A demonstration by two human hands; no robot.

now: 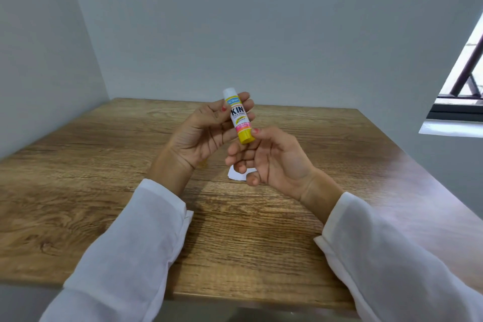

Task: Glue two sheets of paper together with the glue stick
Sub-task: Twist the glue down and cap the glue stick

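My left hand [206,131] holds the glue stick [238,117] up above the table, fingers wrapped around its white labelled barrel. The stick tilts slightly, its white end at the top and its yellow end at the bottom. My right hand [271,157] is just below and to the right, thumb and fingertips touching the yellow end. A small piece of white paper [239,175] lies on the wooden table under my right hand, mostly hidden by the fingers. A yellow scrap or object peeks out beneath my left wrist [202,164]; I cannot tell what it is.
The wooden table [104,165] fills a corner between grey walls to the left and back. A window [462,81] with a white sill is on the right wall. My white sleeves rest over the table's near edge.
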